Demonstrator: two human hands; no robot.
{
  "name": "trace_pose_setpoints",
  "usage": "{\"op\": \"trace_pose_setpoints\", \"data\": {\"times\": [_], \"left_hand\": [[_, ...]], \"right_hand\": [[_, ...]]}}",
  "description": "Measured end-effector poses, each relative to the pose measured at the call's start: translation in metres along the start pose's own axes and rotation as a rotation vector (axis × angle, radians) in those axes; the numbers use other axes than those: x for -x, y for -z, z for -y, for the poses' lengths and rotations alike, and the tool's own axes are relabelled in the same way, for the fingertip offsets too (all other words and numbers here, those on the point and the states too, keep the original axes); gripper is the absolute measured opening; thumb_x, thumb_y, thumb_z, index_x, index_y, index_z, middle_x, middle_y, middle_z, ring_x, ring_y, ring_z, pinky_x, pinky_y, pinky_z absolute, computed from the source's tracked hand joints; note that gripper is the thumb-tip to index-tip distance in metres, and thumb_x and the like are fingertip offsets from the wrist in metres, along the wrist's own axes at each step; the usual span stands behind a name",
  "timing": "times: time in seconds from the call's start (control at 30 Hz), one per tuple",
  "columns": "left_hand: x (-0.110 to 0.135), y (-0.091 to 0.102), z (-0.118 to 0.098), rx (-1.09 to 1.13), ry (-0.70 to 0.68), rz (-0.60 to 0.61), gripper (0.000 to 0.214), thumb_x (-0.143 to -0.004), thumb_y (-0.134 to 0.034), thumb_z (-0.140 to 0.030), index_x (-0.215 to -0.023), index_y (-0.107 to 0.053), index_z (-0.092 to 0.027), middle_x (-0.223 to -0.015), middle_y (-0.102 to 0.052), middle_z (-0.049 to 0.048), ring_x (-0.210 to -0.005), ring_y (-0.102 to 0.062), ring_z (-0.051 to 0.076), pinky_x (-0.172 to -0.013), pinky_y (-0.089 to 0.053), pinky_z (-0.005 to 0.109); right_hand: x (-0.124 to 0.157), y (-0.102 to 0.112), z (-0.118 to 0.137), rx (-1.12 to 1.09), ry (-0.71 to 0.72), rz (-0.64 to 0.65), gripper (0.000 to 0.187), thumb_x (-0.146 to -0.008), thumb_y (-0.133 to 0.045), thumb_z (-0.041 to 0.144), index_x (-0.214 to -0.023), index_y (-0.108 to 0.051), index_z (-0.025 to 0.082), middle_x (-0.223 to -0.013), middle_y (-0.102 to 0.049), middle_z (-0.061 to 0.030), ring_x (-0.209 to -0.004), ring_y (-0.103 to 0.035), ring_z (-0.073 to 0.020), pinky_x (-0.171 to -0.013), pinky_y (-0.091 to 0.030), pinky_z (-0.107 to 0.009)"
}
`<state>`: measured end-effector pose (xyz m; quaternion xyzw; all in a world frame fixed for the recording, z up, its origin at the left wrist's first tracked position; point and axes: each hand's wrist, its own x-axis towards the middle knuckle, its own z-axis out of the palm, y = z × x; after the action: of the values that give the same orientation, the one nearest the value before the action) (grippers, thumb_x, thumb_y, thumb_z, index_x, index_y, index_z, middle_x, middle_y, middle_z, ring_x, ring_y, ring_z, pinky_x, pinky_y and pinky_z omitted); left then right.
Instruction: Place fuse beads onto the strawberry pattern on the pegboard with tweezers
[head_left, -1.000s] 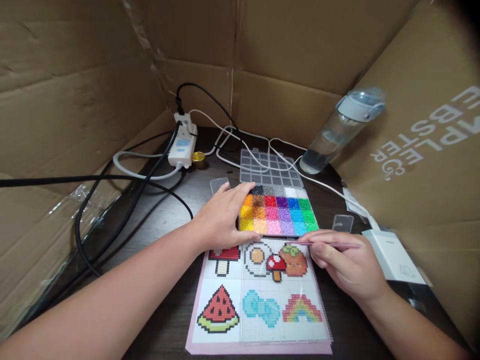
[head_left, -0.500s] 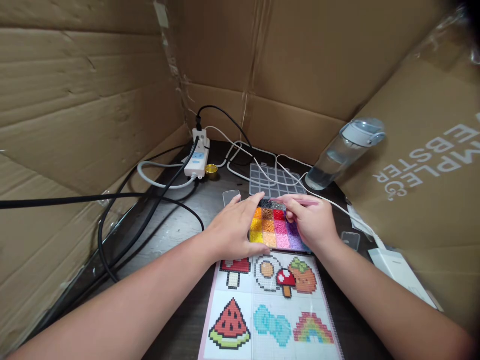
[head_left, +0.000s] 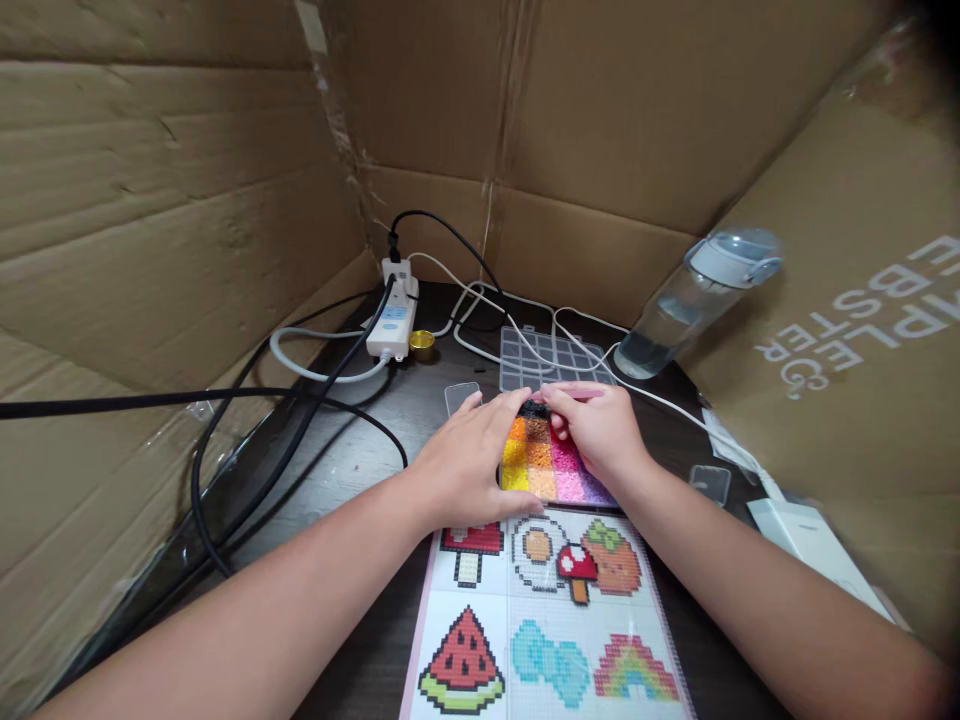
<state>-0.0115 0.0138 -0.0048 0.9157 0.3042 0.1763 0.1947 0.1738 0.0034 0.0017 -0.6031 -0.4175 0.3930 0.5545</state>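
A compartment box of small coloured beads [head_left: 538, 456] sits in front of me, with yellow, orange, brown, pink, purple and black sections showing. My left hand [head_left: 466, 456] lies spread along its left side, thumb at the near edge and fingertips by the far edge. My right hand [head_left: 600, 425] is closed on slim pink tweezers [head_left: 583, 391], whose tip is over the black beads [head_left: 535, 409]; the exact tip is hard to make out. Below the box lies a clear pegboard [head_left: 553, 620] over a sheet of pixel pictures, including a watermelon slice [head_left: 463, 665] and a small mushroom [head_left: 577, 572].
Behind the box lies a clear gridded lid [head_left: 517, 360] with white cables across it. A power strip [head_left: 394, 315], a small gold cup [head_left: 421, 346] and black cables stand left. At right are a water bottle [head_left: 694, 300] and a white box [head_left: 814, 545]. Cardboard walls [head_left: 600, 120] surround the table.
My right hand has moved left with the tweezers, toward the black beads, covering more of the red section. My left hand stays at the box. The view has shifted slightly.
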Motion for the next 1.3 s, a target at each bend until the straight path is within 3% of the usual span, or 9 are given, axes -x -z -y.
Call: {"op": "trace_pose_setpoints", "data": {"times": [0.57,0.93,1.3], "left_hand": [[0.0,0.002,0.0,0.008,-0.017,-0.001,0.113,-0.068,-0.073,-0.062,-0.153,-0.014,-0.017,-0.151,-0.043,0.0177,-0.14,-0.041,0.032,-0.12,-0.017,0.059],[-0.001,0.001,-0.001,-0.011,0.007,0.024,0.114,-0.067,-0.072,-0.064,-0.151,-0.019,-0.009,-0.148,-0.043,0.025,-0.14,-0.041,0.035,-0.119,-0.018,0.059],[-0.002,0.002,-0.001,-0.053,0.01,0.058,0.112,-0.069,-0.069,-0.066,-0.151,-0.022,-0.005,-0.154,-0.034,0.0254,-0.145,-0.031,0.033,-0.121,-0.017,0.055]], "right_hand": [[0.002,0.002,0.004,-0.015,-0.001,0.027,0.033,-0.072,-0.077,0.043,-0.076,-0.077,0.01,-0.043,-0.056,0.0014,-0.037,-0.044,-0.007,-0.037,-0.037,-0.02],[0.002,0.0,0.008,-0.089,-0.039,0.01,0.034,-0.071,-0.078,0.043,-0.072,-0.074,0.01,-0.044,-0.057,0.0004,-0.037,-0.048,-0.0076,-0.036,-0.04,-0.019],[0.004,0.003,0.013,-0.126,0.015,0.009,0.031,-0.072,-0.078,0.041,-0.076,-0.077,0.01,-0.047,-0.058,0.0,-0.041,-0.046,-0.0071,-0.039,-0.039,-0.02]]}}
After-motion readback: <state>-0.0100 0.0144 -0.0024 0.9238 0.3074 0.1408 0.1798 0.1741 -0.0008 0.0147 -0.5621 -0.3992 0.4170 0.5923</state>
